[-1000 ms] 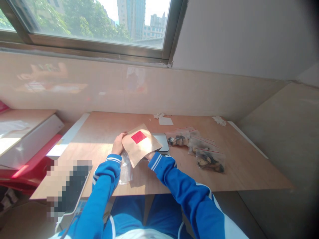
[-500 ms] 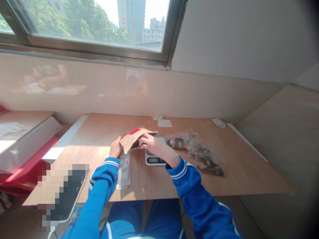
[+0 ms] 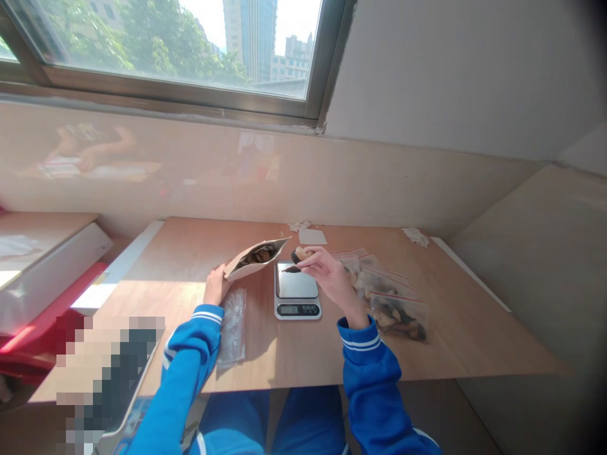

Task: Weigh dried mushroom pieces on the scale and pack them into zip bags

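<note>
My left hand (image 3: 217,285) grips the left end of a brown paper bag (image 3: 241,272), tilted with its mouth open and dark brown dried pieces inside. Between the thumb and fingers of my right hand (image 3: 327,273) is a tan and dark piece that looks like a dried mushroom (image 3: 301,254). It is held above the far right part of a kitchen scale (image 3: 297,287), whose steel plate shows a dark reflection. Below my left hand lies a stack of clear plastic bags (image 3: 232,328).
Several clear zip bags (image 3: 399,316) filled with similar dark and tan pieces lie to the right of the scale. A white paper (image 3: 313,237) and crumpled tissue (image 3: 415,237) lie along the table's back. A blurred-out device (image 3: 121,373) is at the front left.
My right hand has come out of the paper bag and moved right with a dried mushroom, uncovering the scale. The bag's mouth now tips towards me, showing its contents.
</note>
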A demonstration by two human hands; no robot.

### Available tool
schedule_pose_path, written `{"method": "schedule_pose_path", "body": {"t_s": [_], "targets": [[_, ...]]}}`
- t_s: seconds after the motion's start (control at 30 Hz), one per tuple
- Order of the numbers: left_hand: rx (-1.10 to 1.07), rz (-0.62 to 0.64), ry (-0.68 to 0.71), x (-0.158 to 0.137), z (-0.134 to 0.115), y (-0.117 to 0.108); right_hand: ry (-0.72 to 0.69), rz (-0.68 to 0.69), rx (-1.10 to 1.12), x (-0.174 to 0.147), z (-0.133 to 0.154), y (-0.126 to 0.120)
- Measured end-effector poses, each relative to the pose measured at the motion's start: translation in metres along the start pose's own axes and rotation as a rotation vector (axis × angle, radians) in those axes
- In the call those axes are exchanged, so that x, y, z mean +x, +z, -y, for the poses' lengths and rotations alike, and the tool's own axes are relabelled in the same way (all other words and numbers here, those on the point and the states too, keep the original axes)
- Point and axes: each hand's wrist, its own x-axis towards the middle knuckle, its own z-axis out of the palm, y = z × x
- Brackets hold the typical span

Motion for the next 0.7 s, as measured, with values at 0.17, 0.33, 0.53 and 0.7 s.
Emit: {"method": "schedule_pose_path", "body": {"t_s": [0.17,0.33,0.53,0.7], "targets": [[0.081,0.001,-0.047,0.002,0.005,0.004,0.161,-0.083,0.063,-0.017,-0.054,0.002],[0.086,0.006,-0.063,0.003,0.003,0.003,0.24,-0.024,-0.15,-0.023,-0.104,0.013],[0.075,-0.013,-0.037,0.004,0.006,0.005,0.256,-0.025,-0.278,-0.025,-0.128,0.007],[0.09,-0.016,-0.029,0.004,0.006,0.005,0.278,-0.121,-0.241,-0.025,-0.148,0.003]]}}
